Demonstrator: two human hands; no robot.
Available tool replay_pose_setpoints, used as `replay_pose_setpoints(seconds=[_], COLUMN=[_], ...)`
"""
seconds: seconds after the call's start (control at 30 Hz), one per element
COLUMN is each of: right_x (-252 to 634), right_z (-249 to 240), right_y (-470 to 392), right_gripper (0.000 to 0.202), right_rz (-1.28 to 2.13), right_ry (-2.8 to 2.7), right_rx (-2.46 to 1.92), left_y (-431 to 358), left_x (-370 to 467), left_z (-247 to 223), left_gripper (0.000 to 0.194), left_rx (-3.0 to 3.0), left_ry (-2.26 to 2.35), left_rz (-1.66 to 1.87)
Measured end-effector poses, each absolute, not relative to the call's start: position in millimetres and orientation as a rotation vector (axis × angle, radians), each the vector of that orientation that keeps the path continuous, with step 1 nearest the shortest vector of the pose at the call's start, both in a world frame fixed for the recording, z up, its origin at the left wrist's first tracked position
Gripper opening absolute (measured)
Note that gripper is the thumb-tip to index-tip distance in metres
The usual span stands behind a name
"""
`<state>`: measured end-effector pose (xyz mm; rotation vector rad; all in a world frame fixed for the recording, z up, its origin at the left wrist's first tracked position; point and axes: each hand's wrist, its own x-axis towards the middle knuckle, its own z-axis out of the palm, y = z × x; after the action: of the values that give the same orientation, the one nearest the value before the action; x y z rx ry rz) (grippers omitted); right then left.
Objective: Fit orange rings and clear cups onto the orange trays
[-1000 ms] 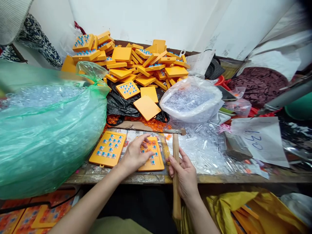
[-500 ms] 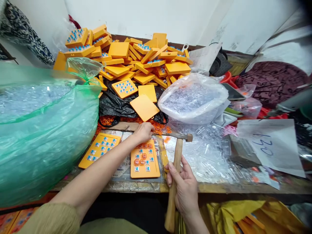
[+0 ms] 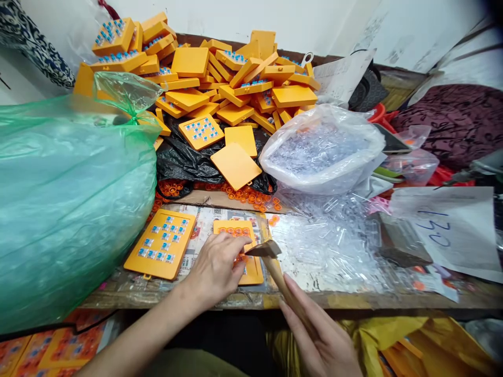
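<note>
Newspaper and tape cover parts of the worn bench (image 3: pixel 353 300), where an orange panel (image 3: pixel 257 273) lies partly beneath the left hand (image 3: pixel 216 267). Those fingers are bent close together; whether they pinch anything is hidden. The right hand (image 3: pixel 328 337) is wrapped around the handle of a hammer (image 3: pixel 291 294), its head just beside the left fingertips. A stray swing could bruise them or crack the clear orange cups (image 3: pixel 236 231); an off-centre knock could skid the unclamped panel.

On the white sheet (image 3: pixel 467 235) I make out handwritten figures, sideways, apparently 130. The newsprint (image 3: pixel 204 217) carries a QR code (image 3: pixel 217 211) and print too small to read.
</note>
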<state>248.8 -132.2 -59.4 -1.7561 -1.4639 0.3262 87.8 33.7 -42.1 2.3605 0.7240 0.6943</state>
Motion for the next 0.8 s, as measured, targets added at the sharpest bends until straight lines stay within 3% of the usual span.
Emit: replay_pose_setpoints(seconds=[0.3,0.53,0.73,0.8], right_x=[243,250,250,250], right_z=[-42,-47,-53,-56], right_y=[-129,-129,-117,-106], right_gripper=[0.064,0.061,0.041,0.046], right_rz=[0.172,0.293,0.454,0.548], right_ry=[-1.593,-1.658,-1.077,-0.808], right_rx=[-1.71,-1.724,-1.795,-1.794], left_y=[32,26,62,94], left_x=[89,92,88,86], left_z=[-45,-52,-37,-24], left_gripper=[0.037,0.044,0.031,0.024], left_rx=[2.315,2.143,2.181,2.333], left_ry=[0.759,0.862,0.933,1.098], left_rz=[0.78,0.766,0.766,0.747])
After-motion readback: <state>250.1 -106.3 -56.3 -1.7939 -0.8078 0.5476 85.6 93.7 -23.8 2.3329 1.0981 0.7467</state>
